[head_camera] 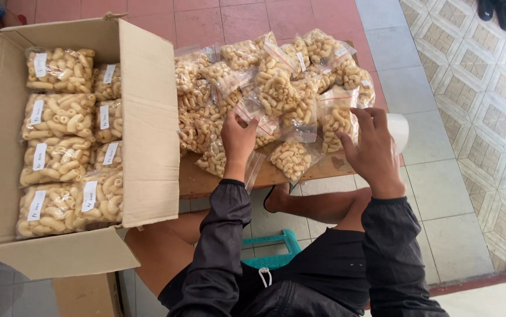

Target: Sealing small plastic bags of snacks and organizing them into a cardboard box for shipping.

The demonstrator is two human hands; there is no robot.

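A pile of clear plastic bags of pale curled snacks (264, 88) lies on a low wooden board (311, 170) in front of me. My left hand (238, 141) pinches the sealed top of one bag in the middle of the pile. My right hand (373, 149) rests with fingers spread on a bag at the pile's right side (338, 117), next to a white roll (399, 132). An open cardboard box (147, 117) to the left holds rows of the same bags with white labels (59, 147).
I sit on a teal stool (273, 246), knees bent under the board. The floor has red tiles ahead and grey patterned tiles (482, 100) to the right. Dark sandals (496, 9) lie at the top right corner.
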